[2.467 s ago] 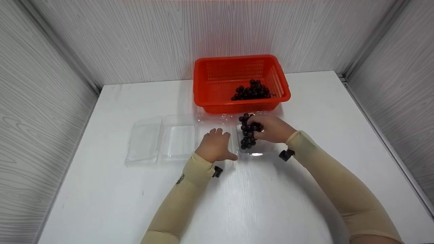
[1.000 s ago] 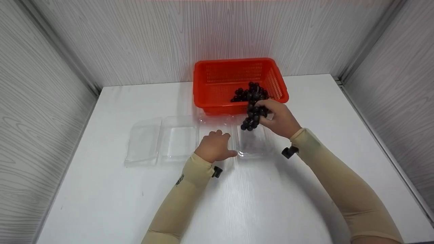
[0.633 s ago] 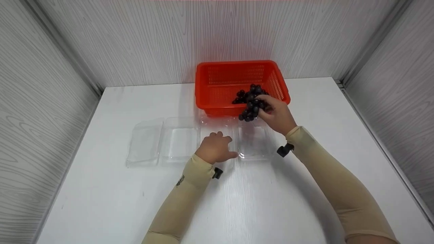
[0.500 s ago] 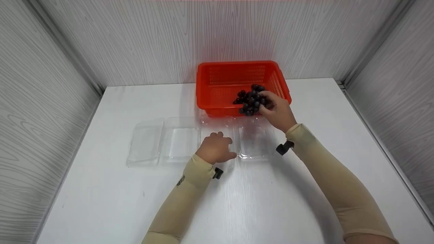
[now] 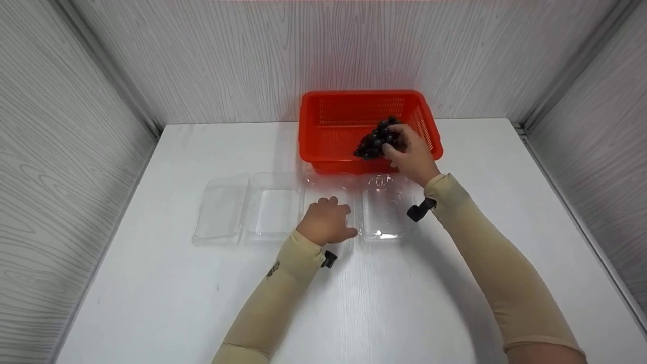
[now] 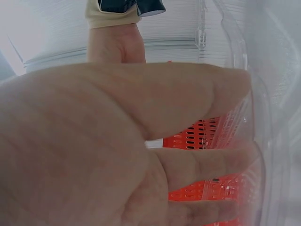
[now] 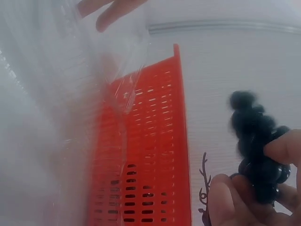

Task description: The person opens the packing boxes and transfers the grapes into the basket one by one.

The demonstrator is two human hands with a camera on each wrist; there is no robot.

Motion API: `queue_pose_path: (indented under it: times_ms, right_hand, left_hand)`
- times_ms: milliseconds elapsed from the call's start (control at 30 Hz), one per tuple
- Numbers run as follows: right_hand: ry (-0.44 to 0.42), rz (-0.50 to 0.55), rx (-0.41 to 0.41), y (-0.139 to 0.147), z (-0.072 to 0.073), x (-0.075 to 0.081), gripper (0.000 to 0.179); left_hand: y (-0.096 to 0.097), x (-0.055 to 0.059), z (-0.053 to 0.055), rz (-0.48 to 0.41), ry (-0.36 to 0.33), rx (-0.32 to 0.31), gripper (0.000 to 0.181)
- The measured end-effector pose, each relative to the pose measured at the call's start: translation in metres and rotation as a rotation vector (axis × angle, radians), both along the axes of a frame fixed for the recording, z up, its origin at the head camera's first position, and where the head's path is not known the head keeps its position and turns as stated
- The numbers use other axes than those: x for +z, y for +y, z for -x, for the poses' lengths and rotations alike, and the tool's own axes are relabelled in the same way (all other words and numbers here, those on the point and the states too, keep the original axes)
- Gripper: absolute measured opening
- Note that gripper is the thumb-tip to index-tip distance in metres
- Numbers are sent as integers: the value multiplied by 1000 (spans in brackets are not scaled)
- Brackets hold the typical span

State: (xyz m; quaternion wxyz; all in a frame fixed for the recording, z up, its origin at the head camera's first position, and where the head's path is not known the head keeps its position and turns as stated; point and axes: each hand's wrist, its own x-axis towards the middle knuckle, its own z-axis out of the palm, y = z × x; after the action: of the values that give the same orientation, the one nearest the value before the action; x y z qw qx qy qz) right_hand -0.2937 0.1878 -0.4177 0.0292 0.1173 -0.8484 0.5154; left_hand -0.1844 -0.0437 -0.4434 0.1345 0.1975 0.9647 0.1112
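Note:
Over the front rim of the red plastic basket (image 5: 333,168), my right hand (image 5: 410,154) pinches a bunch of dark grapes (image 5: 376,143) between thumb and fingers. The right wrist view shows the same grapes (image 7: 256,141) at the fingertips, with a bare stem hanging beside the thumb. In the head view the held bunch overlaps the inside of the basket, so what lies under it is hidden. My left hand (image 5: 326,222) rests with spread fingers on a clear plastic box (image 5: 331,184). In the left wrist view its fingertips reach the clear plastic wall (image 6: 263,141).
A clear box (image 5: 386,202) lies open in front of the basket, right of the left hand. Another clear box (image 5: 275,210) and its lid half (image 5: 221,210) lie further left. The white table (image 5: 354,308) meets panelled walls at the back and sides.
My right hand has lifted the grapes from the right clear box and carried them back over the basket. The left hand has kept its place.

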Motion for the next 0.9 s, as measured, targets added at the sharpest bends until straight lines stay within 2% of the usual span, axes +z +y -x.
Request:
queue_pose_path:
  times_ms: [167, 300, 467, 600, 700, 900]
  right_hand:
    - [-22, 57, 25, -2, 6, -1, 48]
    - [-65, 91, 55, -2, 9, -5, 51]
    - [-85, 50, 95, 4, 10, -8, 51]
    - [-40, -9, 161, 12, 6, -6, 55]
    - [17, -15, 204, 22, 0, -3, 55]
    - [120, -70, 206, 38, -25, 4, 30]
  left_hand:
    - [0, 0, -2, 2, 23, -7, 50]
    - [0, 1, -3, -2, 14, -2, 50]
    - [1, 2, -4, 0, 1, -3, 51]
    - [3, 4, -4, 10, -6, -10, 51]
    - [4, 5, -4, 9, -13, -18, 52]
    - [3, 8, -1, -17, 19, -27, 53]
